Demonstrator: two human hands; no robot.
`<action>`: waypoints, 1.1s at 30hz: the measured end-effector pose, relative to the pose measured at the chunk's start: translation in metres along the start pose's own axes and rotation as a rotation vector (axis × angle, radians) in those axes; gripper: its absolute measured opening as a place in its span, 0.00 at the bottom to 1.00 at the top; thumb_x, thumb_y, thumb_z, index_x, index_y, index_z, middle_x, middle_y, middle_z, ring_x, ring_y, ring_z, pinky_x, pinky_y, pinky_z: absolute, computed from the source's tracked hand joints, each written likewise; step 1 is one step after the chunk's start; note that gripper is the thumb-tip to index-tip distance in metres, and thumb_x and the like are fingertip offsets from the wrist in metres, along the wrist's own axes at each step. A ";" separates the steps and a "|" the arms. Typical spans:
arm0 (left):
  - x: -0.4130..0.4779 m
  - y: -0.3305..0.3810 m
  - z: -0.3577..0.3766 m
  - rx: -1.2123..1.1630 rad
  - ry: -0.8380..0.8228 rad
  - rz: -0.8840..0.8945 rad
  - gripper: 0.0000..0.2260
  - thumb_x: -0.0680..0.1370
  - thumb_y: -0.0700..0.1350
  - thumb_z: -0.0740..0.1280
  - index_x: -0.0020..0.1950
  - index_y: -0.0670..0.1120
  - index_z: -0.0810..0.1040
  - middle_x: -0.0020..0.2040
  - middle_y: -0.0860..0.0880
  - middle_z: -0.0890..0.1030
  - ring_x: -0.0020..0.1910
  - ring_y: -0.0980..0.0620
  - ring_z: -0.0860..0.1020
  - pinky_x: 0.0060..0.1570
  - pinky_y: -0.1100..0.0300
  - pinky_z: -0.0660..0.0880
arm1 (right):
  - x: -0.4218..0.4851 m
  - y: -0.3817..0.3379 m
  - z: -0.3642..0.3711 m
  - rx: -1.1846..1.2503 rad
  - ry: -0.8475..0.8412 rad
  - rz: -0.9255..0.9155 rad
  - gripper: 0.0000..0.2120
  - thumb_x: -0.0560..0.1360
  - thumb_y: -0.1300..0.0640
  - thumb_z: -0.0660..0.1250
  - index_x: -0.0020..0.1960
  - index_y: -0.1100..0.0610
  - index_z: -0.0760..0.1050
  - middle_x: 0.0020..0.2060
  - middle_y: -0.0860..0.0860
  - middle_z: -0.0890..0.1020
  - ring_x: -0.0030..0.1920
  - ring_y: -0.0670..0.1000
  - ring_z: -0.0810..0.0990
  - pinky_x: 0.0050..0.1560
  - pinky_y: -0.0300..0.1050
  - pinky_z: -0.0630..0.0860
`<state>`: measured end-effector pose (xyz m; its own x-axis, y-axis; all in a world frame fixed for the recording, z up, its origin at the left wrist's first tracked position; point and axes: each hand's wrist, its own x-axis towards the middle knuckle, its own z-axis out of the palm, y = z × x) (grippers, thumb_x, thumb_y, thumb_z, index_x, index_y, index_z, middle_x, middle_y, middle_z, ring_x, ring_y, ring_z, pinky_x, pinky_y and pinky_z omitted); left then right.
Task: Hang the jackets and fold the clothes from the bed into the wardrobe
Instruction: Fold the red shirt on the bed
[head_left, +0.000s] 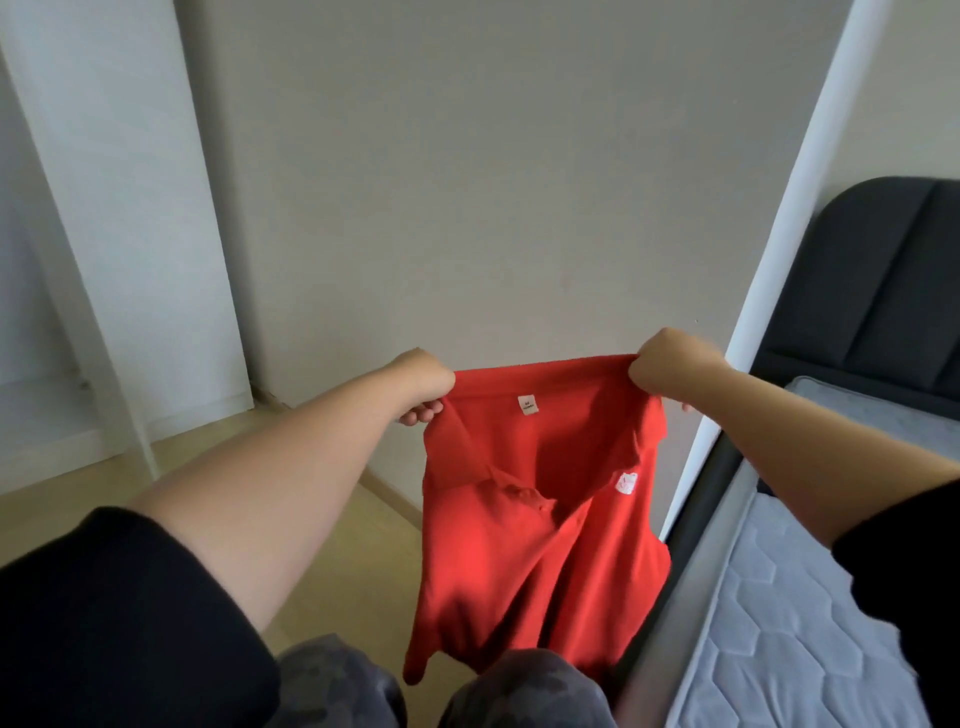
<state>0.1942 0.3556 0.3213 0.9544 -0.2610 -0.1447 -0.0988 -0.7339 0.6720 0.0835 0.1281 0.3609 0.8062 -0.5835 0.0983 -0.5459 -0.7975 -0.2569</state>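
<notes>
Had red shirt (535, 519) up in air beside bed (779, 597), left hand (423, 384) and right hand (667, 366) each pinching shoulder. Judged: not yet folded; wardrobe (130, 234) trip left.

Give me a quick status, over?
Left hand and right hand grip red collared polo shirt by its shoulders. Shirt hanging unfolded. Nothing in the way.
</notes>
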 end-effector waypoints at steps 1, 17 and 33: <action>0.000 0.001 -0.001 -0.093 -0.013 -0.027 0.08 0.76 0.35 0.52 0.42 0.40 0.70 0.27 0.46 0.72 0.14 0.54 0.68 0.18 0.71 0.62 | 0.002 0.005 0.000 0.107 -0.087 0.038 0.09 0.70 0.65 0.54 0.32 0.61 0.66 0.20 0.52 0.73 0.19 0.51 0.70 0.25 0.36 0.66; -0.001 0.003 -0.014 0.537 0.321 0.353 0.02 0.72 0.37 0.69 0.43 0.43 0.80 0.45 0.43 0.81 0.50 0.42 0.80 0.41 0.57 0.71 | 0.006 0.017 0.021 0.633 -0.187 -0.126 0.05 0.72 0.69 0.70 0.38 0.63 0.76 0.33 0.58 0.83 0.33 0.53 0.84 0.40 0.47 0.82; 0.026 0.022 0.003 -0.103 0.510 0.527 0.09 0.79 0.45 0.65 0.50 0.39 0.74 0.50 0.39 0.79 0.51 0.41 0.76 0.41 0.60 0.62 | 0.017 0.012 0.029 0.282 0.526 -0.090 0.13 0.78 0.49 0.60 0.39 0.56 0.71 0.38 0.57 0.79 0.42 0.61 0.77 0.37 0.45 0.66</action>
<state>0.2156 0.3306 0.3299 0.8023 -0.2204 0.5547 -0.5774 -0.5222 0.6276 0.0973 0.1127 0.3317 0.5860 -0.5702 0.5757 -0.3409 -0.8181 -0.4632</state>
